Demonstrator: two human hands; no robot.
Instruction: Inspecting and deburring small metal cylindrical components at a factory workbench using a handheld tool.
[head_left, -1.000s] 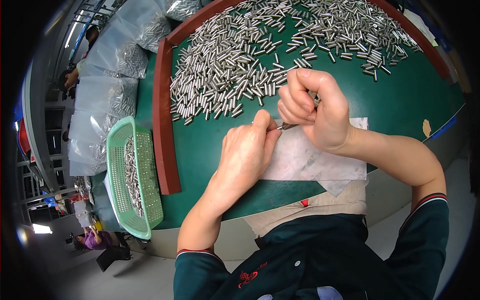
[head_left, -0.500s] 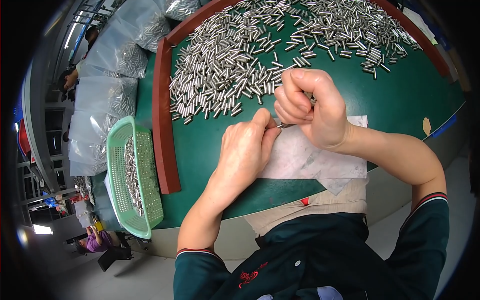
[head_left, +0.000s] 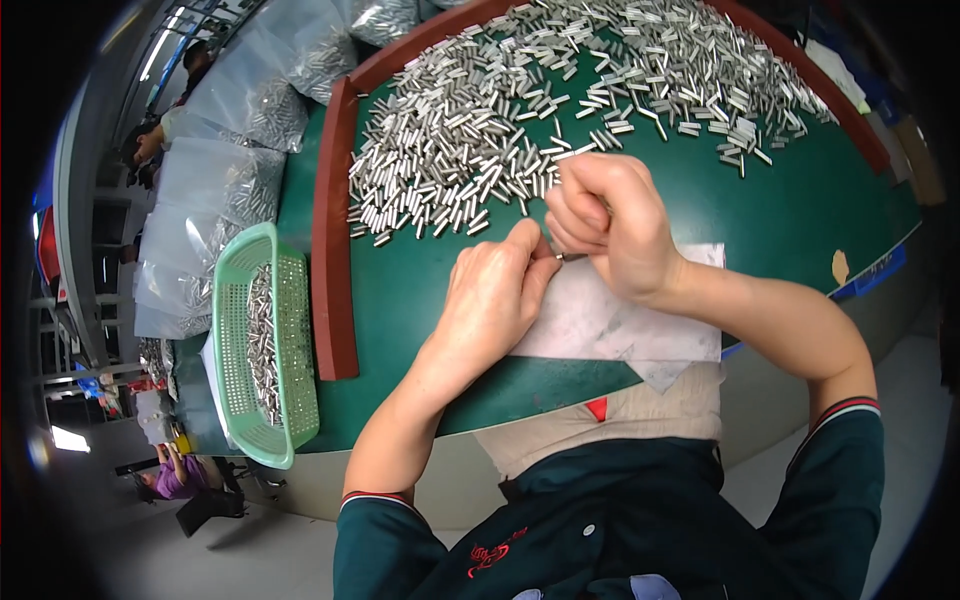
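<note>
My left hand (head_left: 495, 290) is closed in a pinch, thumb against forefinger, on a small metal pin (head_left: 560, 257) whose end just shows at the fingertips. Right beside it, my right hand (head_left: 612, 222) is curled like a fist, its lower fingers close to that pin. What lies inside the right hand is hidden by the fingers. Both hands are above a stained white cloth (head_left: 620, 325) at the table's near edge. Beyond them spreads a big heap of shiny metal pins (head_left: 450, 150), reaching round to the far right.
A red-brown raised border (head_left: 335, 250) edges the green table (head_left: 410, 300). Left of it stands a light green perforated basket (head_left: 300, 350) part-filled with pins. Clear plastic bags (head_left: 250, 180) of pins line the far left. People (head_left: 178, 475) are in the background.
The whole view has shifted slightly. Both hands stay together in almost the same pose; the dark tip seen under my right hand earlier is now mostly hidden.
</note>
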